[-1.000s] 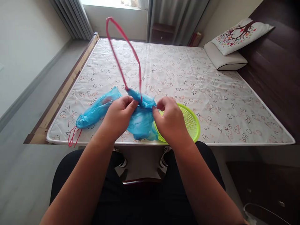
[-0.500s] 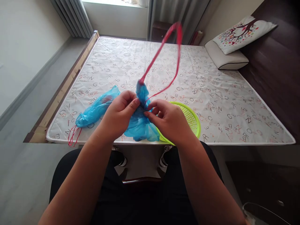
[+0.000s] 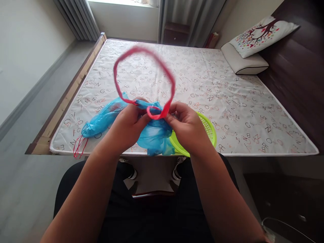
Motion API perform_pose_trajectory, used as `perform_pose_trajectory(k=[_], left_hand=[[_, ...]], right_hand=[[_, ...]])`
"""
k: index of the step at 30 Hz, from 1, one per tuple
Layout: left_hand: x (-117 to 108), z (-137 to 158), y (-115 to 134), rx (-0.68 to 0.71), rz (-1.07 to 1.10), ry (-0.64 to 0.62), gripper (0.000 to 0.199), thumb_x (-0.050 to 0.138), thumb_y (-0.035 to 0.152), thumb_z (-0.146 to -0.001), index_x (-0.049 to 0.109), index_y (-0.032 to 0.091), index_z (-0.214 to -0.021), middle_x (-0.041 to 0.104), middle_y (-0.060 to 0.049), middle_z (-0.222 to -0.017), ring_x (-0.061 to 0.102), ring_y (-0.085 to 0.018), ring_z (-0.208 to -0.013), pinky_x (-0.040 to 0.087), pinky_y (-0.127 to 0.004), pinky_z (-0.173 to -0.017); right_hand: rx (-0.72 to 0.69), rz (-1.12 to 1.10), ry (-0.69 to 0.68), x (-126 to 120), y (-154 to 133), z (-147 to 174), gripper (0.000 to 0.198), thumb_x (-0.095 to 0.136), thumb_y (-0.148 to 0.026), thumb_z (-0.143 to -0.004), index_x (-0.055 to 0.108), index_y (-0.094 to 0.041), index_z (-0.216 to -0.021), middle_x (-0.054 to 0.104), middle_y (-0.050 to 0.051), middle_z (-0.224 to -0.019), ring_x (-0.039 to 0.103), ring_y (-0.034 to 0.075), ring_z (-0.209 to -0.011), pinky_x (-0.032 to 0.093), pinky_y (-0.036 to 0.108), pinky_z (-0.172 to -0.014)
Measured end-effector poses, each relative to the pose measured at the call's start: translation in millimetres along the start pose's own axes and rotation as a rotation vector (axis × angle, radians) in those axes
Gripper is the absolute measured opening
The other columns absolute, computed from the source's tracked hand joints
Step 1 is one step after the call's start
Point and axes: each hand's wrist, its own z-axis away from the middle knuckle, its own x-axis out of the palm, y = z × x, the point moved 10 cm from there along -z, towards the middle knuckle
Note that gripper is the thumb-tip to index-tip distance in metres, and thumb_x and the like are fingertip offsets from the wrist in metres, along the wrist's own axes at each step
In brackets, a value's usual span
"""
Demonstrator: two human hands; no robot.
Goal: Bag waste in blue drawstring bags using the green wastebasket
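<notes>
Between my hands hangs a crumpled blue plastic bag point(image 3: 154, 135), with a red drawstring point(image 3: 172, 81) arching in a wide, slightly blurred loop above it. My left hand point(image 3: 129, 119) pinches the gathered neck of the bag close to where the drawstring comes out. With thumb and forefinger, my right hand point(image 3: 183, 121) grips the drawstring, and a small red loop shows between the two hands. Part of the bag's neck is hidden behind my fingers. A second blue plastic bag point(image 3: 103, 116), red cords trailing from its end, lies on the mattress left of my left hand.
A yellow-green plastic basket point(image 3: 207, 128) stands at the mattress edge, partly behind my right hand. The letter-printed mattress point(image 3: 243, 111) spreads ahead. A pillow with a tree print point(image 3: 263, 37) leans on a beige cushion point(image 3: 243, 60) at the far right.
The drawstring's big loop has swung left and widened. My right hand now pinches the cord, and a small loop has appeared at the bag's neck, which has tipped leftward.
</notes>
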Motion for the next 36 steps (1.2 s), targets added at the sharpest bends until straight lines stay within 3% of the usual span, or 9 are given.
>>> perform_pose_trajectory(k=[6,11,19,23,27,33,36], left_hand=[[-3,1,6,0.091,-0.232,0.014,0.009,0.075,0.027,-0.095,0.070,0.025,-0.102,0.071,-0.004,-0.087,0.069,-0.021,-0.086,0.054,-0.033,-0.078],[7,3,9,0.233,-0.336,-0.034,0.010,0.065,0.026,-0.100,0.074,0.021,-0.101,0.074,-0.007,-0.101,0.070,-0.021,-0.096,0.056,-0.034,-0.088],[9,6,14,0.163,-0.171,-0.105,0.014,0.071,0.030,-0.095,0.080,0.019,-0.097,0.078,-0.005,-0.092,0.072,-0.019,-0.086,0.059,-0.030,-0.079],[-24,3,7,0.122,-0.076,0.096,0.009,0.081,0.025,-0.085,0.076,0.020,-0.090,0.071,-0.001,-0.079,0.065,-0.015,-0.073,0.054,-0.026,-0.065],[-48,-2,-16,0.066,0.170,0.260,0.008,0.078,0.026,-0.084,0.073,0.022,-0.089,0.064,0.000,-0.074,0.057,-0.012,-0.065,0.045,-0.024,-0.056],[-25,-8,-30,-0.048,0.319,0.202,0.014,0.071,0.032,-0.082,0.064,0.022,-0.087,0.062,-0.001,-0.075,0.059,-0.014,-0.068,0.046,-0.025,-0.060],[-12,-7,-26,-0.055,0.304,0.161,0.015,0.067,0.035,-0.087,0.062,0.021,-0.086,0.060,-0.001,-0.075,0.059,-0.016,-0.070,0.046,-0.026,-0.062]], right_hand=[[0.086,-0.035,0.010,5,14,0,0.029,0.075,-0.053,-0.095,0.068,-0.025,-0.095,0.062,0.001,-0.082,0.058,0.018,-0.081,0.048,0.032,-0.068],[-0.012,0.074,0.023,7,1,-1,0.028,0.069,-0.051,-0.100,0.065,-0.024,-0.096,0.064,0.003,-0.089,0.061,0.020,-0.088,0.051,0.034,-0.074],[-0.278,0.324,0.047,-3,-26,3,0.010,0.059,-0.031,-0.104,0.066,-0.025,-0.108,0.069,0.001,-0.096,0.065,0.018,-0.087,0.054,0.035,-0.080],[-0.354,0.520,0.181,-26,-37,5,0.012,0.055,-0.025,-0.104,0.065,-0.026,-0.111,0.068,0.002,-0.097,0.066,0.019,-0.088,0.054,0.037,-0.081],[-0.403,0.636,0.190,-34,-44,5,0.016,0.051,-0.022,-0.104,0.067,-0.025,-0.107,0.068,0.004,-0.096,0.065,0.020,-0.091,0.055,0.040,-0.085],[-0.497,0.637,0.281,-25,-58,17,0.016,0.055,-0.025,-0.104,0.071,-0.026,-0.106,0.071,0.007,-0.109,0.065,0.025,-0.108,0.054,0.046,-0.097],[-0.450,0.572,0.155,-6,-49,14,0.015,0.063,-0.032,-0.103,0.072,-0.026,-0.113,0.073,0.006,-0.110,0.066,0.024,-0.107,0.055,0.044,-0.095]])
